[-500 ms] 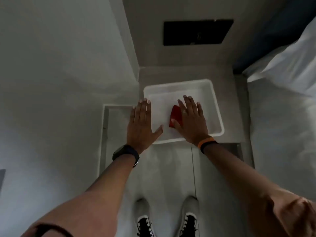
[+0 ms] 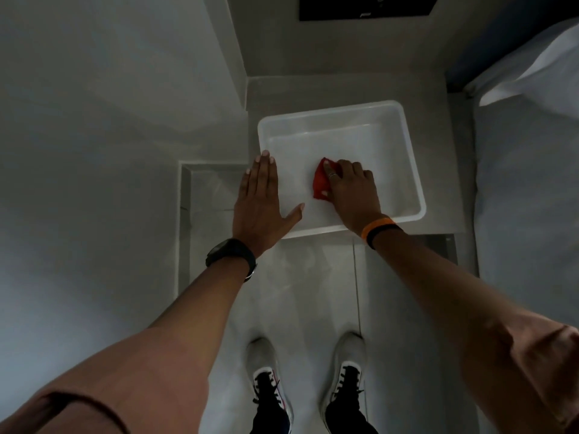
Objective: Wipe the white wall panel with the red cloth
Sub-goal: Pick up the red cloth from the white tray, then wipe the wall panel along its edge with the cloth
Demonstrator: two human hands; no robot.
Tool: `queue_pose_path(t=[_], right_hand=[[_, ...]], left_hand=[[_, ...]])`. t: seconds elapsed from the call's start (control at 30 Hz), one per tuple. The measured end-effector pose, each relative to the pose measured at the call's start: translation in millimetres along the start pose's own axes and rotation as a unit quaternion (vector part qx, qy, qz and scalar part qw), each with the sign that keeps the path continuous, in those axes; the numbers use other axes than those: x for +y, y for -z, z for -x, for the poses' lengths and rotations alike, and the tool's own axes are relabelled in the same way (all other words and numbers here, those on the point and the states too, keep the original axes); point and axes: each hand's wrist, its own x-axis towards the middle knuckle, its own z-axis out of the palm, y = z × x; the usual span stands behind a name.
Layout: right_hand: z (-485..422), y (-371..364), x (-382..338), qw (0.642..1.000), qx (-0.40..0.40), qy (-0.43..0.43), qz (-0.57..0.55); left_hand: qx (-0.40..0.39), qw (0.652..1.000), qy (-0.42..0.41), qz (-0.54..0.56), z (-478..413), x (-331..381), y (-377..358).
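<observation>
A red cloth (image 2: 320, 183) lies bunched on the bottom of a white plastic tub (image 2: 407, 151) that sits on a grey ledge. My right hand (image 2: 352, 191) rests over the cloth with its fingers curled around it. My left hand (image 2: 261, 198) is flat with fingers together and thumb out, over the tub's near left corner. The white wall panel (image 2: 94, 120) fills the left side of the view, apart from both hands.
A grey ledge (image 2: 438, 126) carries the tub against the back wall, which has a black rectangular plate (image 2: 363, 7). A bed with white linen (image 2: 532, 151) stands at the right. A recessed step (image 2: 206, 189) lies left of the tub. My shoes (image 2: 313, 386) stand on pale floor.
My right hand's fingers have curled from flat to closed around the red cloth. The view has shifted downward a little. My left hand keeps its place at the tub's corner.
</observation>
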Motion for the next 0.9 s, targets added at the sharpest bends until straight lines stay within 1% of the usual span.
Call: queue_pose_path(t=[0.13,0.33,0.47,0.57,0.63,0.7,0.83,0.9], right_hand=[[-1.6,4.8,-3.2,0.999,0.04,-0.008,0.009],[13.2,50.2,-18.4,0.989,0.124,-0.027,-0.079],[51.5,76.6,-53.1,0.98,0.159,-0.014,-0.12],[95.8,70.8,-88.7,0.976,0.162,0.001,-0.145],[127.3,48.4,-112.9,0.976,0.146,0.009,-0.159],[157.0,8.6,-135.4,0.978,0.118,0.016,-0.172],[204.3,-101.4,-175.6,0.979,0.066,0.041,-0.191],[221.7,-154.2,-196.0,0.979,0.038,0.043,-0.195]], left_hand=[[0.004,1.0,-0.015,-0.016,1.8,-4.3,4.0],[0.021,0.999,-0.04,-0.016,16.8,-19.0,22.1],[0.022,0.999,-0.026,-0.008,47.3,-27.1,35.2],[0.01,1.0,-0.022,0.0,92.1,-37.3,29.5],[-0.008,1.0,-0.012,-0.003,132.5,-47.3,14.2],[-0.028,1.0,0.006,-0.008,176.7,-60.1,-9.9],[-0.083,0.995,0.006,-0.051,266.6,-96.8,-79.5],[-0.127,0.989,0.006,-0.082,307.0,-117.8,-115.4]])
